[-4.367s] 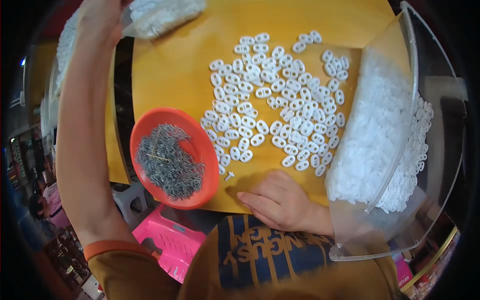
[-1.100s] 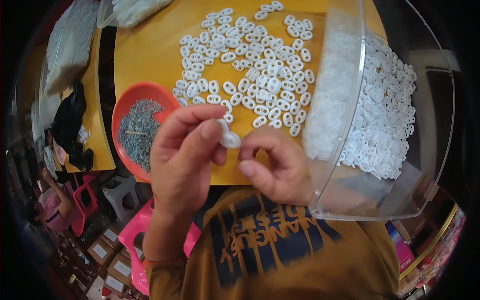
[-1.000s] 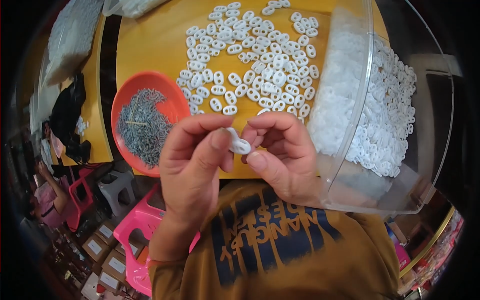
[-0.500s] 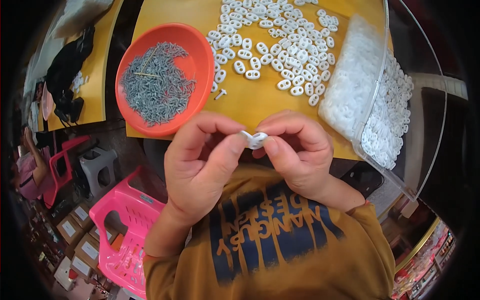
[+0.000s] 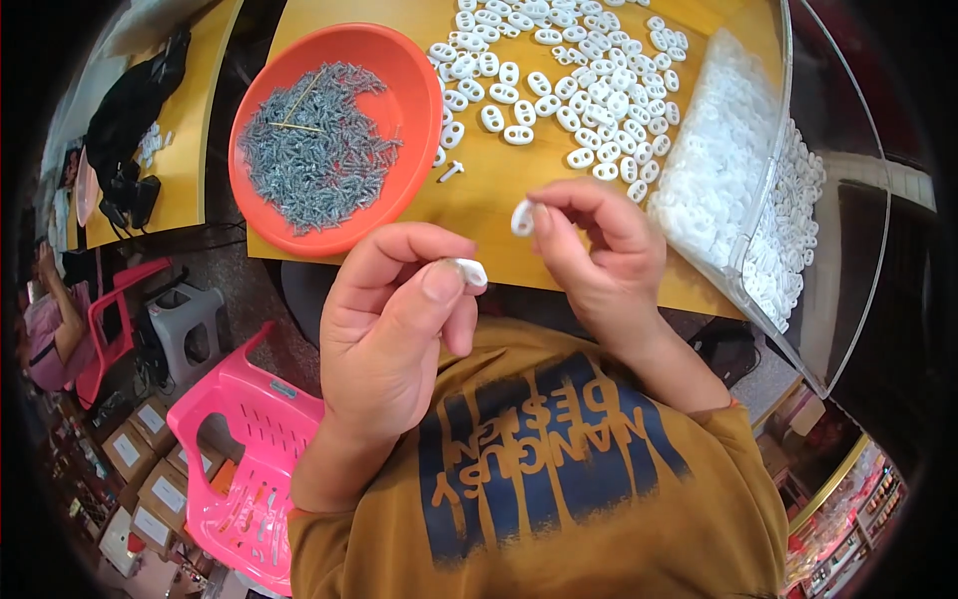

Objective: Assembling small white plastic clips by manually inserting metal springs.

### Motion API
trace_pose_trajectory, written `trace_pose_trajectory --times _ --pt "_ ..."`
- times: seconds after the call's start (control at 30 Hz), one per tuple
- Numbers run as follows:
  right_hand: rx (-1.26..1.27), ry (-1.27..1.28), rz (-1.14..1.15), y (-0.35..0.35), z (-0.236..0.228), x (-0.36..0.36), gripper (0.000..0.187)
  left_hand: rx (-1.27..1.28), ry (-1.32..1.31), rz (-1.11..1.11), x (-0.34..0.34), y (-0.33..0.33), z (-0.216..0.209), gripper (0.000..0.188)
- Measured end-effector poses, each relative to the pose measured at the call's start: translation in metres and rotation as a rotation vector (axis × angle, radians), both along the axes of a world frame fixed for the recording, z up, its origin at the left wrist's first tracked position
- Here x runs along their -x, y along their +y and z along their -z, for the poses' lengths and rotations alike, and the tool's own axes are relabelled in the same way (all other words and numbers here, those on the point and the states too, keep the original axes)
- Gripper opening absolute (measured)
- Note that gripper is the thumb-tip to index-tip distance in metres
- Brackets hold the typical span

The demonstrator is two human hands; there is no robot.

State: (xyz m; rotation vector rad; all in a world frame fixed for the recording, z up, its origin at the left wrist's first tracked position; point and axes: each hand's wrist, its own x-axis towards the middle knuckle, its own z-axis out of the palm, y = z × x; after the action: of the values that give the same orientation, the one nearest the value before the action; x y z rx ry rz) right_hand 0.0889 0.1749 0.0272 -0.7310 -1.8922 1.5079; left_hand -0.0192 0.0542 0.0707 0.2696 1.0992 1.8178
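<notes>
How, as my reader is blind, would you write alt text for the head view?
A left hand pinches a small white piece and the right hand holds another, at a yellow table with a red bowl of screws and scattered two-holed white pieces.

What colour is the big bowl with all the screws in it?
The bowl is orange-red; it shows in the head view.

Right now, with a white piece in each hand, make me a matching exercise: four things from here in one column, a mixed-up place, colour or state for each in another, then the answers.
Things:
1. Bowl
2. Screws
3. Box
4. Right hand

Descriptions:
A. Heaped in the bowl
B. Pinching a white piece
C. Orange-red
D. Clear, with many white pieces inside

Pairs: 1-C, 2-A, 3-D, 4-B
</notes>
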Motion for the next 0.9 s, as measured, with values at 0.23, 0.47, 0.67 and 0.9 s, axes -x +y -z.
trace_pose_trajectory --times 0.23,0.47,0.67,0.9 --pt "-0.667 -0.236 0.087 0.020 0.035 0.010 0.009 -0.023 -0.122 0.044 0.002 -0.018 0.004 0.012" --pt "-0.534 -0.171 0.127 0.011 0.026 0.014 0.010 -0.031 -0.167 0.011 0.002 -0.031 0.005 0.013" --pt "-0.007 0.055 -0.286 -0.022 -0.027 0.011 0.016 0.005 -0.147 -0.019 0.002 -0.039 0.007 0.013" --pt "-0.146 0.093 -0.441 -0.030 -0.035 0.018 0.021 0.017 0.032 -0.005 0.002 -0.047 0.007 0.016"
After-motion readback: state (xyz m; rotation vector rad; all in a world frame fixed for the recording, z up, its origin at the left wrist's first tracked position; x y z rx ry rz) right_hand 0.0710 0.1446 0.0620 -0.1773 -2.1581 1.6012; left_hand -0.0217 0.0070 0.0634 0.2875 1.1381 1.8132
